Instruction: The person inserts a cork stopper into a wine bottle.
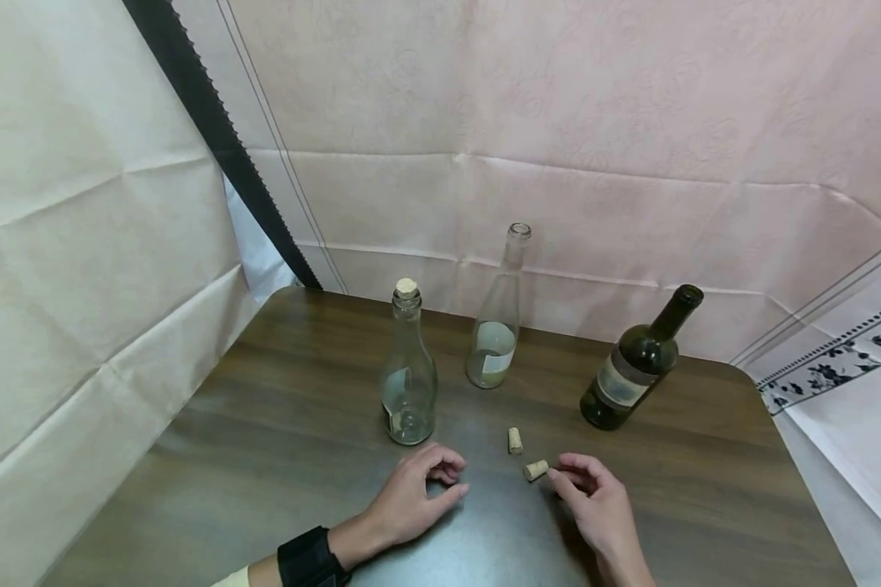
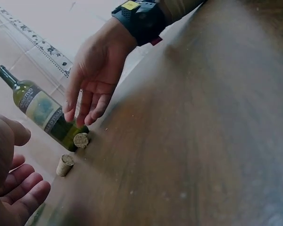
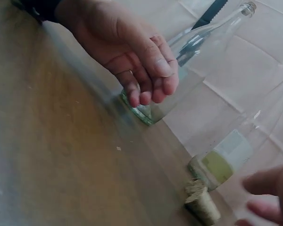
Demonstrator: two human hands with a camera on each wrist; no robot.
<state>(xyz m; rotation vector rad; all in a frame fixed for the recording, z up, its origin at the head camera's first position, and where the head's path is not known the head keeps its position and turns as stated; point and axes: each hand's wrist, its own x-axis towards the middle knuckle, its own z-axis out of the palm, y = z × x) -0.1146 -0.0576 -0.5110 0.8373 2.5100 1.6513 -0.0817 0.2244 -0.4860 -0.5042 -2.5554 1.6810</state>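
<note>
Beside the thumb tip of the right hand (image 1: 595, 507), thumb and fingers apart, lies a tan cylindrical cork (image 1: 535, 470).

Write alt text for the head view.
A right hand at one of two loose corks on a brown table; empty left hand nearby. Behind stand, left to right, a corked clear bottle, an open clear bottle and a dark green bottle.
</note>
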